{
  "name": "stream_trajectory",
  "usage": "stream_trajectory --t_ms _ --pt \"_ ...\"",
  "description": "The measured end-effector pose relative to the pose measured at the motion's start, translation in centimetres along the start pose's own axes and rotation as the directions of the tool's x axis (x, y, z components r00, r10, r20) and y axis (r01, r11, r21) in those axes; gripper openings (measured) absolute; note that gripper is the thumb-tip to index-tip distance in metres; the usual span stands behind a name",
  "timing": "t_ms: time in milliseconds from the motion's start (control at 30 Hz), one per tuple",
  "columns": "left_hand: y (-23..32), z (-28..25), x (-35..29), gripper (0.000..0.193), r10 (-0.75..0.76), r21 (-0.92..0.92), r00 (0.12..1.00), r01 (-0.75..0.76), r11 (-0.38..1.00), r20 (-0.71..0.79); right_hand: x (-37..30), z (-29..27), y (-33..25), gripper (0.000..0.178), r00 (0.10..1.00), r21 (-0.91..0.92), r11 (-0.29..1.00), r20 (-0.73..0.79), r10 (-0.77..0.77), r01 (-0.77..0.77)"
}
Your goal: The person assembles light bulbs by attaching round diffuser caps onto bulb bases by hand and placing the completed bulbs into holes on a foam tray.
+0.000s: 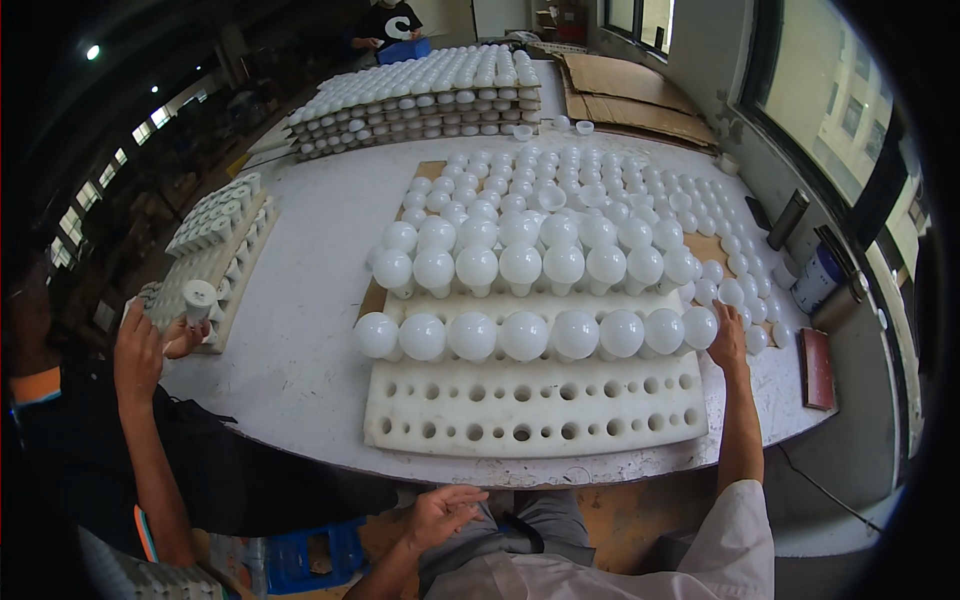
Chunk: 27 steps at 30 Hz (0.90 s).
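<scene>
My right hand (728,338) is at the right end of the front row of round white light bulbs. Its fingers curl against the side of the end bulb (700,328), and part of the grip is hidden behind it. Low in front of the table edge, my left hand (447,515) is over my lap, fingers stretched out with nothing in them. A white foam tray (535,385) with rows of round holes lies before me. Its two nearest rows of holes are bare, and bulbs stand upright in the rows behind.
Many loose white domes (690,200) cover the table's right rear. Stacked bulb trays (420,100) stand at the back, beside cardboard sheets (630,90). On the left, a co-worker's hand (185,337) holds a white bulb base (199,297). A dark red box (816,370) sits at the right edge.
</scene>
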<state>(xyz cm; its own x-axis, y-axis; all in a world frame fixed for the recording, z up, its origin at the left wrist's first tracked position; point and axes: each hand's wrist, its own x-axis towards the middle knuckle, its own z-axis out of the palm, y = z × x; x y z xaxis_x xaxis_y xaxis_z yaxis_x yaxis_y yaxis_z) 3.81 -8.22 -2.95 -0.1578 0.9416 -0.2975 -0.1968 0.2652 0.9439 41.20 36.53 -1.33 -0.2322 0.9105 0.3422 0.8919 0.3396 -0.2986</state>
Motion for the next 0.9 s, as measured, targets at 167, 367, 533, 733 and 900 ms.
stream_trajectory --t_ms 167,367,533,733,900 --pt "2.0 0.5 0.0 0.029 0.085 -0.069 0.996 -0.085 0.994 -0.010 0.5 -0.1 0.5 0.077 0.999 0.051 0.997 0.017 0.050 -0.050" --pt "5.2 -5.4 -0.4 0.022 0.381 0.045 0.810 -0.404 0.913 -0.447 1.6 0.4 1.4 0.089 0.998 -0.032 0.999 0.058 0.009 -0.007" --pt "4.7 -15.5 4.8 0.039 0.546 0.540 0.516 -0.179 0.822 -0.660 2.9 2.3 3.9 0.089 0.997 -0.132 0.991 0.066 0.036 -0.027" --pt "5.7 -22.1 12.2 0.072 0.525 0.888 0.726 0.274 0.370 -0.443 1.1 -2.2 1.4 0.057 0.959 -0.084 0.972 0.163 0.231 -0.220" --pt "6.4 -25.6 14.0 0.049 0.628 0.954 0.739 0.065 0.294 -0.244 -0.1 -1.5 2.7 0.066 0.988 0.084 0.986 -0.048 0.146 -0.142"
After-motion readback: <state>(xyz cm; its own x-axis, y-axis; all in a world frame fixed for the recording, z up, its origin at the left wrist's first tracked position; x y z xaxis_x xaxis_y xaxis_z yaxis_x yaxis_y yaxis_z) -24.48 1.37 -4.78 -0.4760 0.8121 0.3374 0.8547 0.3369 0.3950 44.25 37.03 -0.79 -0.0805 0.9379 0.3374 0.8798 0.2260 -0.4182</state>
